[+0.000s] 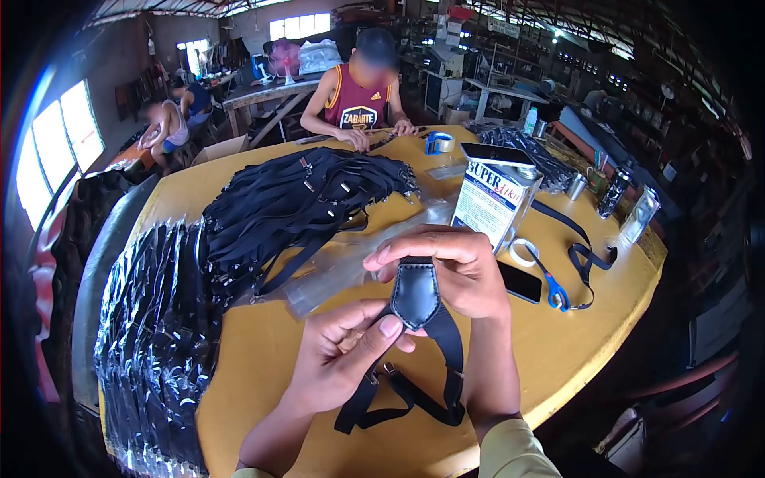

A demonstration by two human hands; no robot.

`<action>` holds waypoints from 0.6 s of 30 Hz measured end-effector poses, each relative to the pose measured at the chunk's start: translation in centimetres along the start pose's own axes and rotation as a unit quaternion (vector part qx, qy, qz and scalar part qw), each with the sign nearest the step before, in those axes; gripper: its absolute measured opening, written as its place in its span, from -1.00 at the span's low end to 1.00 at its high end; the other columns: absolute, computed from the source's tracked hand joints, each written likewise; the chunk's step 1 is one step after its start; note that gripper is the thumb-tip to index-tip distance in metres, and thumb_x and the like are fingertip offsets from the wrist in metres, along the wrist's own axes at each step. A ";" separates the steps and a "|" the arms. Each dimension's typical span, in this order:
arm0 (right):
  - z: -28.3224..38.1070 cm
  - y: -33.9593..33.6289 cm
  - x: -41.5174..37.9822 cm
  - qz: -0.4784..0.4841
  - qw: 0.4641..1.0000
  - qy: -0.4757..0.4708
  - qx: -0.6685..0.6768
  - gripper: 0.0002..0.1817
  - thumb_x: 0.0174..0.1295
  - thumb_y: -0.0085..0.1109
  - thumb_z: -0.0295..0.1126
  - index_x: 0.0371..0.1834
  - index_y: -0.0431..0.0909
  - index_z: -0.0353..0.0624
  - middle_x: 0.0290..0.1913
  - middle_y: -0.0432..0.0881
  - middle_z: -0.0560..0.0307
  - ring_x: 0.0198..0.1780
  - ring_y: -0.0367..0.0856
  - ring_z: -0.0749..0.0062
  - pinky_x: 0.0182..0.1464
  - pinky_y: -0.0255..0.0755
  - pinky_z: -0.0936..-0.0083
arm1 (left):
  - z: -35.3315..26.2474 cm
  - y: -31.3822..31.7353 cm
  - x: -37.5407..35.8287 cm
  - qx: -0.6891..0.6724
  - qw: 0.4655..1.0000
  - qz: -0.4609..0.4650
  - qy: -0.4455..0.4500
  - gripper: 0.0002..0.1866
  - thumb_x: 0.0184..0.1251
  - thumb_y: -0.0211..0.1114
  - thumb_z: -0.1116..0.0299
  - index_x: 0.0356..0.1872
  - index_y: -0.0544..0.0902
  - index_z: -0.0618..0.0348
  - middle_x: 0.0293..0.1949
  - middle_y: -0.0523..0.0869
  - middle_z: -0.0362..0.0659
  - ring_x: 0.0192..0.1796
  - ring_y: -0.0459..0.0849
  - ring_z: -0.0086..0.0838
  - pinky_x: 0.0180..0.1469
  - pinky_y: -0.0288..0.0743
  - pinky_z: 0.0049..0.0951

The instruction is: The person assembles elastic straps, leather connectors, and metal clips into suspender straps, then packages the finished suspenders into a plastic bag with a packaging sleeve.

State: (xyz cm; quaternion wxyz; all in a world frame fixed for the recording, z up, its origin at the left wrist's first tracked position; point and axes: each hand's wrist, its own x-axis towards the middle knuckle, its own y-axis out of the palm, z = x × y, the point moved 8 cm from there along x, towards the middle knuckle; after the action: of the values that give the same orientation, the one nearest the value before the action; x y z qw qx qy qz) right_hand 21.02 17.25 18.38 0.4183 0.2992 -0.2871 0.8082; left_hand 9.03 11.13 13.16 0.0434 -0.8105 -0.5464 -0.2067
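A pair of black suspenders (450, 358) is held up in front of me, its stitched black leather patch (416, 296) facing me. My left hand (343, 346) pinches the lower left edge of the patch between thumb and fingers. Curled over the top and right side, my right hand (470, 271) grips the strap end above the patch. The elastic straps hang down in loops onto the table, with small metal clasps on them. Part of the right fingers' contact is hidden behind the patch.
On the yellow table (263, 382) lie a heap of black suspenders (295, 199) and plastic-wrapped bundles (155, 342). Right of my hands are a glue can (488, 209), a phone (520, 283), a tape roll (523, 252) and scissors (558, 296). A person (358, 99) works across the table.
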 end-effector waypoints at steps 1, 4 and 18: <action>-0.2 0.0 0.0 0.003 1.000 0.006 0.000 -0.67 0.23 0.04 -0.82 -0.04 0.74 -0.39 -0.08 0.79 -0.12 -0.09 0.79 0.21 -0.05 0.68 0.38 | 0.1 0.0 0.1 -0.002 1.000 -0.001 -0.001 -0.73 0.62 0.18 0.39 0.05 0.68 0.42 -0.12 0.81 -0.08 -0.14 0.74 -0.57 0.00 0.63 -0.52; -1.1 -0.1 -0.1 0.022 0.999 0.035 0.016 -0.50 0.10 -0.03 -0.89 -0.01 0.75 -0.25 -0.01 0.80 0.01 0.07 0.76 0.27 0.14 0.59 0.40 | 0.2 -0.2 0.2 0.001 1.000 -0.007 -0.010 -0.73 0.62 0.18 0.38 0.04 0.69 0.41 -0.13 0.82 -0.09 -0.15 0.74 -0.57 -0.01 0.63 -0.52; -1.3 0.1 -0.1 0.021 0.999 0.042 0.018 -0.49 0.11 -0.05 -0.88 -0.01 0.75 -0.22 0.00 0.80 0.04 0.07 0.76 0.26 0.14 0.58 0.39 | 0.3 -0.6 0.2 0.051 0.999 -0.013 -0.005 -0.73 0.61 0.21 0.33 0.00 0.74 0.34 -0.15 0.82 -0.14 -0.17 0.74 -0.57 -0.04 0.63 -0.51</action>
State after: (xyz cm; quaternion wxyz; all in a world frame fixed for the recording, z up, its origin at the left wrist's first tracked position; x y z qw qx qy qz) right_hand 20.66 18.03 17.42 0.4072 0.2664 -0.2605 0.8339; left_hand 8.65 11.59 12.85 0.0796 -0.8009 -0.5670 -0.1754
